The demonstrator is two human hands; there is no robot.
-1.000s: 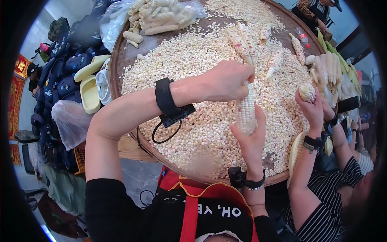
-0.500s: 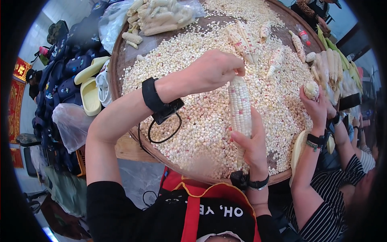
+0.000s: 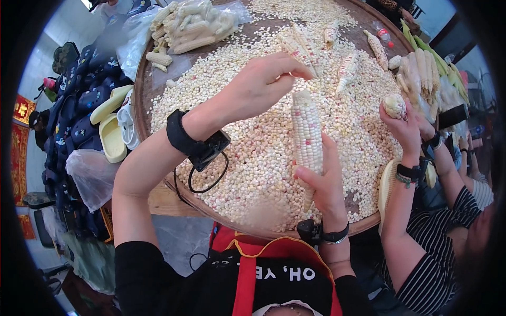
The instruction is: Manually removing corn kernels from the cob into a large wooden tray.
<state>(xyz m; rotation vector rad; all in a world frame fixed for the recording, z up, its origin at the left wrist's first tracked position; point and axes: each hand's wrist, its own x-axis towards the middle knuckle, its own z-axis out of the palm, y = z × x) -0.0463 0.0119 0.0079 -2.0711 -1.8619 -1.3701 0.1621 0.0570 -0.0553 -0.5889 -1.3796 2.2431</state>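
Upright in my right hand (image 3: 326, 184) is a corn cob (image 3: 307, 131) with white kernels and a few pink ones. My thumb and fingers wrap round its lower part. My left hand (image 3: 263, 84) hovers just above and left of the cob's top end, not touching it. Its index finger stretches out, and the thumb is apart from the fingertip. Loose kernels (image 3: 237, 158), white with some pink, spread beneath both hands over a big round brown tray (image 3: 139, 100).
Several cobs (image 3: 348, 71) lie on the kernels at the far side. A clear bag of stripped cobs (image 3: 203, 23) sits at the back left. On the right, a co-worker's hand (image 3: 403, 124) holds another cob (image 3: 394, 106). Yellow slippers (image 3: 112, 137) are left of the tray.
My left hand has come away from the cob's top, moving up and left, and its index finger has straightened. The right hand still grips the cob. The whole view has shifted slightly.
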